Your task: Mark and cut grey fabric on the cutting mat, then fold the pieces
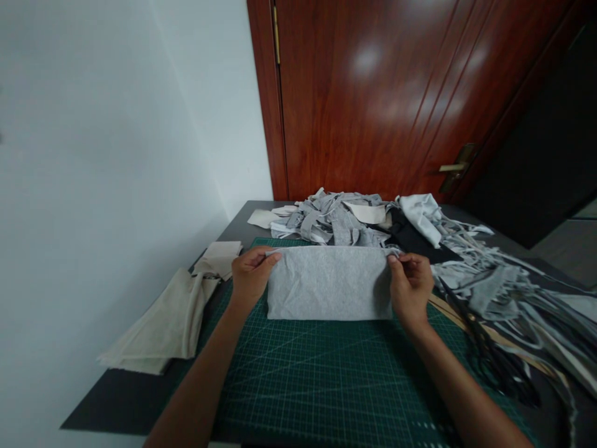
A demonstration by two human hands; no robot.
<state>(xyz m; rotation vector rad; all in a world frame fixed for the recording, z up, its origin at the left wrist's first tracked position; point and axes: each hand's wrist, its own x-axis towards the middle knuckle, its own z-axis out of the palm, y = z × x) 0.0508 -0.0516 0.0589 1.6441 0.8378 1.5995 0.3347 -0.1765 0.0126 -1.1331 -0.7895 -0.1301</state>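
Note:
A rectangle of grey fabric point(329, 283) hangs between my two hands over the green cutting mat point(321, 379). My left hand point(252, 274) pinches its upper left corner between thumb and fingers. At the upper right corner, my right hand point(411, 283) grips the cloth the same way. The top edge runs nearly straight from hand to hand, and light creases show on the left half. Whether the lower edge touches the mat I cannot tell.
Grey and cream fabric scraps point(336, 218) are heaped at the back. Black-handled scissors point(487, 348) lie right of the mat beside a wooden ruler point(450, 311) and tangled strips point(508, 292). Folded beige cloth point(158, 323) lies left, near the white wall point(116, 155).

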